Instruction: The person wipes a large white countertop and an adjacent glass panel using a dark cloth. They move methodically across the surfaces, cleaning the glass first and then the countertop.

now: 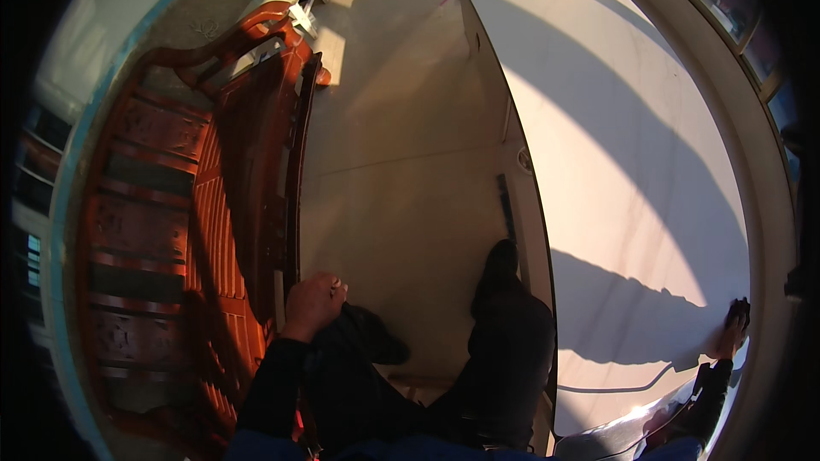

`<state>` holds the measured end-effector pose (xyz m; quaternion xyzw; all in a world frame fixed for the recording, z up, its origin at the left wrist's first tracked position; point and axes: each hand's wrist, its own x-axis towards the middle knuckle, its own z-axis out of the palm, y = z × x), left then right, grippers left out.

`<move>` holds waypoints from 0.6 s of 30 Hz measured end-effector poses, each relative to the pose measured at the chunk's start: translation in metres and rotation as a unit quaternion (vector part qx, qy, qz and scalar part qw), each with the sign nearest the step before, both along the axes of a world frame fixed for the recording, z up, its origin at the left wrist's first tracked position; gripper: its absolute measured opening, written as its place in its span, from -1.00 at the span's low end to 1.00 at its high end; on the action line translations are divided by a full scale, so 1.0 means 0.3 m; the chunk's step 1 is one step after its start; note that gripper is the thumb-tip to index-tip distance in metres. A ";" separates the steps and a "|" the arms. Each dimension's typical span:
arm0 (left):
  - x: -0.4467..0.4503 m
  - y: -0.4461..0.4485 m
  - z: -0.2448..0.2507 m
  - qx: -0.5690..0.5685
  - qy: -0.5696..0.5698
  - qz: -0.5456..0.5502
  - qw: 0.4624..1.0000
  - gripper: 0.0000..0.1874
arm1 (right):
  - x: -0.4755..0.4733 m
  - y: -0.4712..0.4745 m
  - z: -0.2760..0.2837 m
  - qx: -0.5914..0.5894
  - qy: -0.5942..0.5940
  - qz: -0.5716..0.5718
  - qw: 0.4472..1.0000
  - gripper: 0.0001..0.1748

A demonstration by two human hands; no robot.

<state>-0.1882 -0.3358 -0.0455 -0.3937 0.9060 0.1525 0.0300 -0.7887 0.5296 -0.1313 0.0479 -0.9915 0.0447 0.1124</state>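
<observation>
My left hand point(314, 305) is loosely curled above my left leg, beside the front edge of the reddish-brown carved wooden bench point(224, 205). Whether it holds anything is not clear. On the far right, my right hand point(735, 326) rests at the outer edge of the large white marbled tabletop point(615, 160); its fingers lie in shade over something dark that I cannot make out. A shiny metallic surface point(634, 419) and a dark cord lie near my right forearm. My arm's shadow crosses the tabletop.
Pale floor tiles point(397, 166) run between bench and table, with my dark shoes on them. A dark strip point(505, 205) lies by the table's base. A white folding stand point(307, 9) is beyond the bench. A window ledge point(737, 109) borders the table's right side.
</observation>
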 end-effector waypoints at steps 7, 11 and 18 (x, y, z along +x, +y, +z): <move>0.007 0.000 -0.024 0.016 0.012 0.013 1.000 -0.75 | -0.122 0.170 -0.138 0.225 0.041 0.050 0.972 -0.48; 0.023 0.012 -0.018 0.008 -0.036 0.008 0.999 -0.75 | -0.173 0.179 -0.134 0.184 0.035 0.096 0.978 -0.47; 0.076 0.017 -0.015 -0.018 -0.013 -0.025 0.999 -0.73 | -0.360 -0.270 -0.102 0.183 0.027 0.104 0.977 -0.41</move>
